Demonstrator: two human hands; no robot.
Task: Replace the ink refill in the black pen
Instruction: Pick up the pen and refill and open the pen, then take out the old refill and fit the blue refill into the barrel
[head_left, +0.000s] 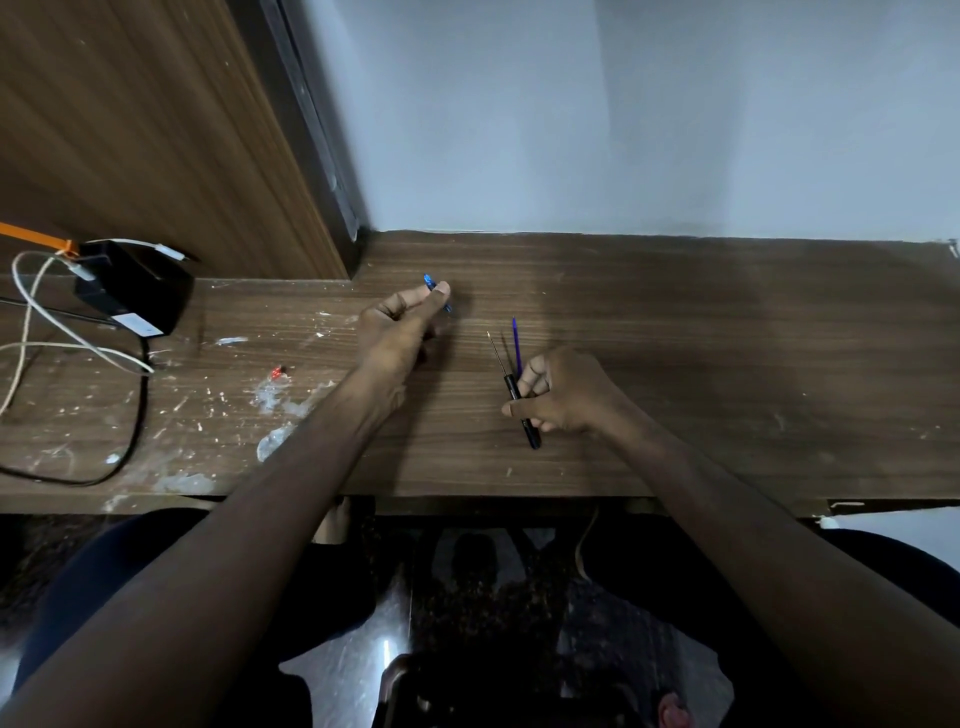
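Note:
My right hand (563, 395) grips the black pen barrel (522, 410), which points away from me over the wooden desk (675, 364). A thin refill with a brass tip (496, 351) sticks out of the barrel's front end. Beside it a blue-violet refill (516, 340) is also pinched in the same hand. My left hand (402, 325) reaches further back and holds a small blue pen part (430, 285) between thumb and fingers; most of it is hidden by the fingers.
A black power adapter (132, 291) with white and black cables (62, 332) sits at the desk's left. A small red piece (278, 371) and clear plastic scraps (275, 441) lie left of my arm. A wooden panel rises at the back left.

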